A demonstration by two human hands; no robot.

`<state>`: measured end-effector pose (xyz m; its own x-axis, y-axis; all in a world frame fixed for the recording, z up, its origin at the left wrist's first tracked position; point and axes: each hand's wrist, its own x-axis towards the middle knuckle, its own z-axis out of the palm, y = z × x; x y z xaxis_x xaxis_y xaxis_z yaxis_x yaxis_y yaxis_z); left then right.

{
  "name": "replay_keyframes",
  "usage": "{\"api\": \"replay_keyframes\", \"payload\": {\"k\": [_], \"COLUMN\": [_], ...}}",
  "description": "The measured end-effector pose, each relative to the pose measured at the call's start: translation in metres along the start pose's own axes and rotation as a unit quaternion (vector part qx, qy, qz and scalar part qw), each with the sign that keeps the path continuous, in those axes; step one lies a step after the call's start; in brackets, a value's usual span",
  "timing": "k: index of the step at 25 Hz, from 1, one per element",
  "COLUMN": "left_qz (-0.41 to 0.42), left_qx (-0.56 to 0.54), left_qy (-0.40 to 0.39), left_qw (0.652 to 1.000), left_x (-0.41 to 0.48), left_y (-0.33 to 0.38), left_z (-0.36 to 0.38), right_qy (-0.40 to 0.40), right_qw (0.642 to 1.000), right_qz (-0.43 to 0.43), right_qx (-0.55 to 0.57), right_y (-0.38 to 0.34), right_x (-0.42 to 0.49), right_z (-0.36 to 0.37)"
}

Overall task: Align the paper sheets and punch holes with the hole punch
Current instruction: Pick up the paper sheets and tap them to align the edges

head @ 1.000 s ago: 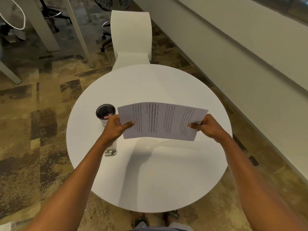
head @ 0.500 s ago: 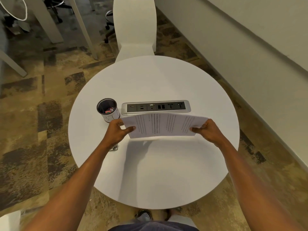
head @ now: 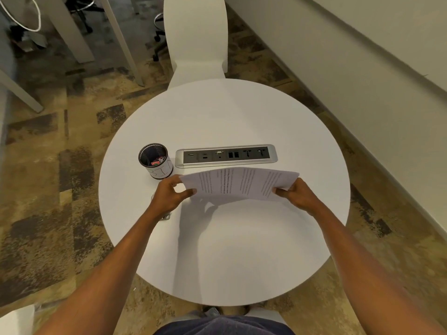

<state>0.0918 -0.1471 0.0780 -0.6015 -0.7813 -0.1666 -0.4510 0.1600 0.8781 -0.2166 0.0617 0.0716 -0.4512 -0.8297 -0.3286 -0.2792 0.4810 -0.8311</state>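
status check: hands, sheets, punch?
Left hand and right hand each grip an end of the paper sheets, held above table. Hole punch mostly hidden under left wrist.

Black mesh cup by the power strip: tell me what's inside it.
The black mesh cup on the round white table holds a small red and white item at the bottom; what it is, and anything below, cannot be told.

Round white table [head: 242, 112] — black mesh cup [head: 156, 160] beside a socket strip [head: 226, 155]; white chair [head: 196, 37] behind.
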Motion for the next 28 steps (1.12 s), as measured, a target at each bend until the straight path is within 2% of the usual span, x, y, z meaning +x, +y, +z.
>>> {"api": "replay_keyframes", "payload": {"k": [4, 7, 13, 15, 17, 20, 23, 26, 28], "left_qz": [0.005, 0.049, 0.154, 0.168, 0.155, 0.115, 0.095, 0.092, 0.101], "left_qx": [-0.038, -0.041, -0.020, -0.010, -0.050, -0.179, -0.228, -0.235, -0.241], "left_qy": [0.046, 0.074, -0.040, -0.060, -0.082, -0.076, -0.044, -0.037, -0.038], "left_qw": [0.998, 0.995, 0.987, 0.984, 0.983, 0.974, 0.968, 0.967, 0.964], "left_x": [0.000, 0.005, 0.011, 0.011, 0.009, 0.004, 0.006, 0.008, 0.008], "left_y": [0.012, 0.036, 0.090, 0.098, 0.099, 0.097, 0.093, 0.090, 0.086], "left_z": [-0.012, -0.024, -0.003, 0.009, 0.019, 0.026, 0.024, 0.020, 0.020], "right_qy": [0.053, 0.058, 0.003, -0.014, -0.026, -0.042, -0.029, 0.001, -0.009], "right_qw": [0.998, 0.995, 0.972, 0.964, 0.958, 0.954, 0.959, 0.981, 0.988], "right_qz": [-0.031, -0.078, -0.161, -0.175, -0.193, -0.218, -0.216, -0.176, -0.155], "right_qx": [0.018, -0.030, -0.170, -0.200, -0.209, -0.202, -0.180, -0.078, 0.016], "right_y": [-0.030, -0.073, -0.159, -0.176, -0.189, -0.206, -0.204, -0.174, -0.146], "right_x": [-0.004, -0.007, -0.018, -0.021, -0.025, -0.029, -0.026, -0.021, -0.019], "right_z": [-0.016, -0.039, -0.058, -0.057, -0.054, -0.052, -0.062, -0.072, -0.063]}}
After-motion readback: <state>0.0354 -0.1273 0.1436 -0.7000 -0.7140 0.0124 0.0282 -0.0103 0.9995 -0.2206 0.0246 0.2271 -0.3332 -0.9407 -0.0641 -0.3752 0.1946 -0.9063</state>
